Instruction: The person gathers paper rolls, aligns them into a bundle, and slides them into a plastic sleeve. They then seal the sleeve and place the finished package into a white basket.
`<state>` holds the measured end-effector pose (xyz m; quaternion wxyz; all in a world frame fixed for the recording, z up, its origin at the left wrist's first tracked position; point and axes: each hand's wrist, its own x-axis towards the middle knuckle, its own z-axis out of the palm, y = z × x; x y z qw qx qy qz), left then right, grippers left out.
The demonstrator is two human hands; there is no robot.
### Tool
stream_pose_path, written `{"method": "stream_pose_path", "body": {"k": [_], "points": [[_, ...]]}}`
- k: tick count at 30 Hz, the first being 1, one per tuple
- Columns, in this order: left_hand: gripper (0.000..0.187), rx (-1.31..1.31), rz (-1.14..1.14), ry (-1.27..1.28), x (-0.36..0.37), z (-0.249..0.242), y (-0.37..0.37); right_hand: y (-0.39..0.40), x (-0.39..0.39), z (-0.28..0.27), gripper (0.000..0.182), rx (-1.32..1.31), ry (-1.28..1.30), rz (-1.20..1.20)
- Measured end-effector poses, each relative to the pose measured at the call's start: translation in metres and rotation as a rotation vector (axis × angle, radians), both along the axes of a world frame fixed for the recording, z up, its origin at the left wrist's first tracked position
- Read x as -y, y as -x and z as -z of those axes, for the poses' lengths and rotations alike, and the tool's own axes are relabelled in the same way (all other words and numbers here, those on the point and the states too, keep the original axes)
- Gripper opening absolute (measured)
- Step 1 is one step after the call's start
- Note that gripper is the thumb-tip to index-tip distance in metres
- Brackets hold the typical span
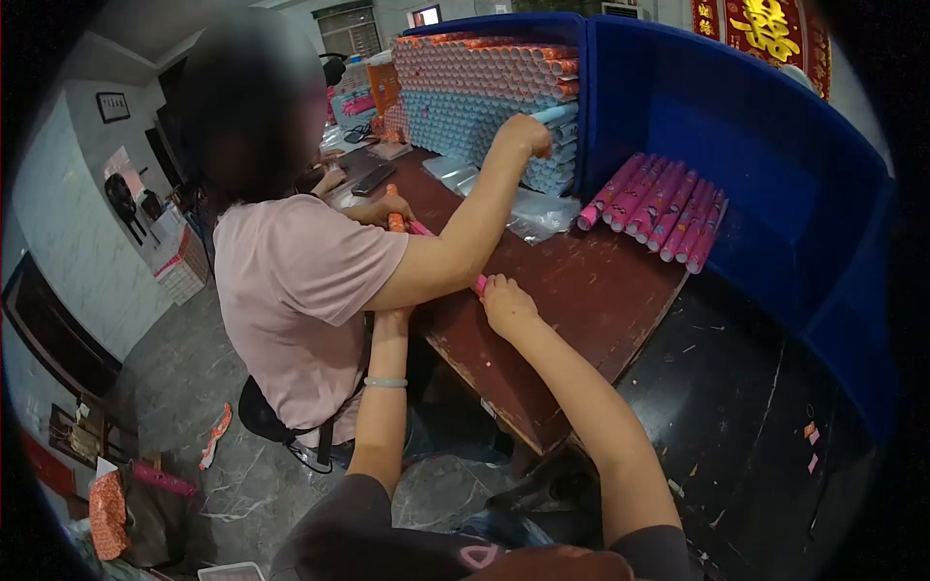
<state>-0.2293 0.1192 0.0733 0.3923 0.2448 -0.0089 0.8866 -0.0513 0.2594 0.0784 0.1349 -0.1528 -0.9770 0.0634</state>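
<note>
Hands are meeting mid-frame: our right hand (506, 302) is pinching the pink tube (480, 283), left hand (391, 320) grip hidden, risking knocking the co-worker's arm (455, 242).

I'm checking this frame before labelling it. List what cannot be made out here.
- Left hand, head view: mostly hidden behind the co-worker's arm; what its fingers touch is unseen.
- Pink tube at the right hand: only its end shows past that arm.
- Co-worker's face: blurred.
- Stacked tubes: too small to read any print.
- Red sign: cut off by the top edge.
</note>
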Motion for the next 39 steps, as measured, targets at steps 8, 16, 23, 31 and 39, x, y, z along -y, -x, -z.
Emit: {"method": "stream_pose_path", "body": {"k": [8,16,23,31,39], "points": [[0.030,0.357,0.163,0.142,-0.008,0.012,0.028,-0.002,0.003,-0.004,0.038,0.010,0.018,0.010],[0.027,0.284,-0.031,0.447,-0.002,-0.003,0.015,0.002,0.003,0.000,0.039,-0.007,-0.009,0.001],[0.027,0.285,-0.106,0.575,-0.007,-0.006,0.006,-0.002,0.004,-0.006,0.034,0.023,-0.008,0.001],[0.024,0.198,-0.269,0.588,-0.009,-0.002,-0.015,-0.002,0.003,-0.006,0.032,0.032,0.004,0.020],[0.028,0.014,-0.311,0.620,0.007,0.010,-0.033,-0.001,0.002,-0.003,0.032,0.016,0.022,0.025]]}}
